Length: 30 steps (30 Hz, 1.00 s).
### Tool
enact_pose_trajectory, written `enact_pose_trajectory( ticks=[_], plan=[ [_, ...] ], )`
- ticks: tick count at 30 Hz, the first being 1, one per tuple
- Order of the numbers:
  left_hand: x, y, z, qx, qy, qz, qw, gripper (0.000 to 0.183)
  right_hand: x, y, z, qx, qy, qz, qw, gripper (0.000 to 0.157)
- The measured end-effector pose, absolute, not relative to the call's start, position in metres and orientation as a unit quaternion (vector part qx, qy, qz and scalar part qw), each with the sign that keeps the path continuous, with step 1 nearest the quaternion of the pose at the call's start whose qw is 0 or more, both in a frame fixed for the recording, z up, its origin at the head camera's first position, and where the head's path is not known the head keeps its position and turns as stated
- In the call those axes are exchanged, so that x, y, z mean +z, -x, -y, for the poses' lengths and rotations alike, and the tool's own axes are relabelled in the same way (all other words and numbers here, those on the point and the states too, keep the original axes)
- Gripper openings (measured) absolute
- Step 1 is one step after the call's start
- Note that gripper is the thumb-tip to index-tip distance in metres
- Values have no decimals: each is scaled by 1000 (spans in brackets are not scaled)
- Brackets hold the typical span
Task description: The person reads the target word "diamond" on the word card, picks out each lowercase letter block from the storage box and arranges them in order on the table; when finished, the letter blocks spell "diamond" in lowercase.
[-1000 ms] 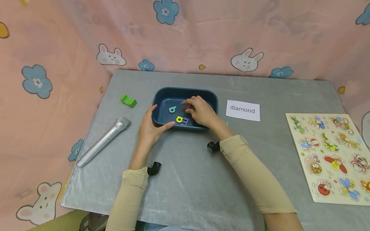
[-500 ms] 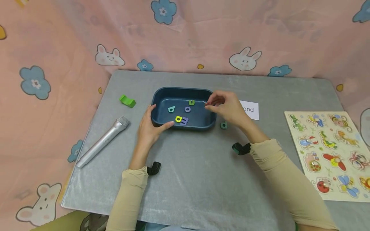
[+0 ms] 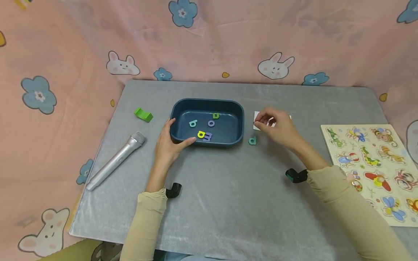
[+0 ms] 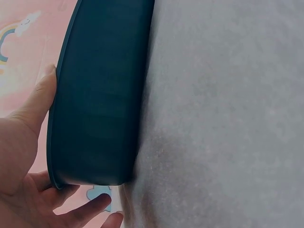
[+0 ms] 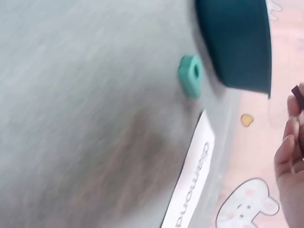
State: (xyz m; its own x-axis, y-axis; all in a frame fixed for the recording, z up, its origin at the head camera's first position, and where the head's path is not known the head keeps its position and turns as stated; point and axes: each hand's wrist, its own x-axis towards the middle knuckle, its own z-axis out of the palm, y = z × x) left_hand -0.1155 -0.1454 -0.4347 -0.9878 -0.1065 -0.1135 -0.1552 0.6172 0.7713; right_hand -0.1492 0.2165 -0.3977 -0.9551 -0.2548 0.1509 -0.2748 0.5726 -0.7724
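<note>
My left hand [image 3: 167, 148] grips the near left corner of a dark blue plastic tray [image 3: 228, 127], thumb along the front rim and fingers round the left end. In the tray lie several small letters: a teal one [image 3: 193, 123], a green one [image 3: 216, 115], a purple "o" [image 3: 211, 123], a yellow "a" [image 3: 200, 134] and a purple "m" [image 3: 207, 136]. Over a white card [image 3: 256, 115] reading "diamond", my right hand [image 3: 281, 128] pinches a small dark red piece [image 5: 298, 96], mostly hidden by the fingers. A green letter "d" [image 3: 252, 140] lies between tray and card.
A silver microphone [image 3: 117, 160] and a green curved block [image 3: 143, 115] lie left of the tray. On the right is a wooden insect puzzle board [image 3: 369, 170], partly under the right sleeve. A pink printed cloth [image 3: 215, 43] hangs behind the grey table.
My right hand has picked the dark red piece out of the tray and carried it right, over the card. The left hand has stayed at the tray's corner.
</note>
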Motion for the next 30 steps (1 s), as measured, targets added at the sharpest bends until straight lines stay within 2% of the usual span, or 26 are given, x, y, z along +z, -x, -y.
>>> enact_pose_trajectory(
  ticks=[5, 19, 30],
  plan=[
    [-434, 115, 146, 431, 74, -899, 31, 104, -403, 145, -228, 397, -151, 905, -22, 19],
    [-433, 116, 146, 428, 75, -900, 30, 104, -431, 140, -233, 375, -109, 918, -71, 5],
    [-434, 115, 146, 430, 72, -899, 27, 103, -437, 139, -234, 378, -82, 918, -89, 9]
  ],
)
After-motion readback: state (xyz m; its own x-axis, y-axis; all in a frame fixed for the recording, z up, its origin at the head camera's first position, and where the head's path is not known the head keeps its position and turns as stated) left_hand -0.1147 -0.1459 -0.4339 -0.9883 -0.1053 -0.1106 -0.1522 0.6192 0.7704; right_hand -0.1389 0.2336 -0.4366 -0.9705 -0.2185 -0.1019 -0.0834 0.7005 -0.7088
